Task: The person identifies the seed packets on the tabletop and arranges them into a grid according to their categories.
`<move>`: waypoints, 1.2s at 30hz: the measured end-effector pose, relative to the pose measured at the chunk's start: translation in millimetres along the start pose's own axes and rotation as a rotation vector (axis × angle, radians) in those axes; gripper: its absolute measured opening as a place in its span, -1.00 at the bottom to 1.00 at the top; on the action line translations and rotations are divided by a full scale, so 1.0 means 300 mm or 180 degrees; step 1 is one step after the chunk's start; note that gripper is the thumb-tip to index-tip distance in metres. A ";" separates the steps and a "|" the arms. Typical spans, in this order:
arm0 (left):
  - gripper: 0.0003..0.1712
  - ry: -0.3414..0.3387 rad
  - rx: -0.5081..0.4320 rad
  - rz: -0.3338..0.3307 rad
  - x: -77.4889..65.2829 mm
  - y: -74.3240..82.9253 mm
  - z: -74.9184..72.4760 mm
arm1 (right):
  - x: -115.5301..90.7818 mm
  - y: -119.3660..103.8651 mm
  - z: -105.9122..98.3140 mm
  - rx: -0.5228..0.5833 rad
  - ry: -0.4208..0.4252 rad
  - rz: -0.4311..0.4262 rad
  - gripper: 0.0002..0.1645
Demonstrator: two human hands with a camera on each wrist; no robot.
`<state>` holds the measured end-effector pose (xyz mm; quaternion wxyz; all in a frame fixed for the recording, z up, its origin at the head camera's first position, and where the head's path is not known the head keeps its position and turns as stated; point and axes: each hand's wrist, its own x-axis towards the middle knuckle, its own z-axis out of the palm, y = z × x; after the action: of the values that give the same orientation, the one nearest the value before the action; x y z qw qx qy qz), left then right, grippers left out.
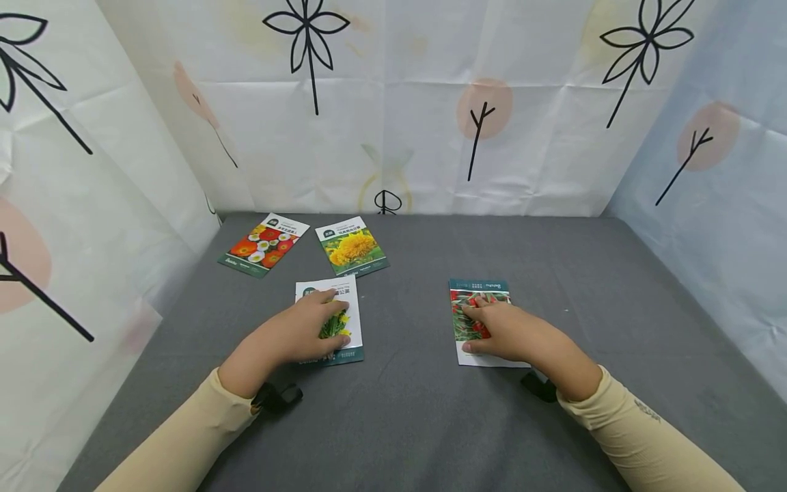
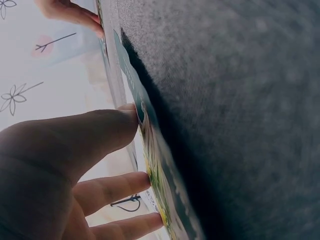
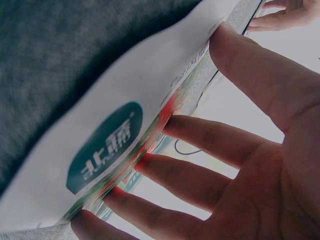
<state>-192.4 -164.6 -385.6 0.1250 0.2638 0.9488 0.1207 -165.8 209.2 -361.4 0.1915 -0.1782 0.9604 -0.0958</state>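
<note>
Fingertips of my left hand (image 1: 304,330) rest spread on a seed packet (image 1: 352,318) with a white top and yellow-flowered greenery. In the left wrist view its thumb and two fingers (image 2: 112,192) touch the packet's printed face, and the wavy lower edge casts a shadow on the cloth. My right hand (image 1: 509,333) lies with spread fingers on another seed packet (image 1: 479,285), printed with red fruit or flowers, its teal strip at the far end. The right wrist view shows the thumb and several fingers touching this packet's face, near a green logo (image 3: 105,145).
Behind the left hand lie a seed packet with red, orange and white flowers (image 1: 261,246) and another with yellow blooms (image 1: 352,246). Grey cloth (image 1: 406,410) covers the table. White printed curtains (image 1: 418,137) enclose its back and sides.
</note>
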 end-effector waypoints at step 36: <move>-0.25 0.0044 -0.0005 0.0077 0.014 0.028 0.011 | 0.000 0.002 -0.003 0.0011 -0.0042 0.0032 0.00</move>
<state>-191.1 -154.9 -387.0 0.1172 0.2743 0.9463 0.1247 -166.5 209.8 -360.8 0.1985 -0.1737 0.9599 -0.0953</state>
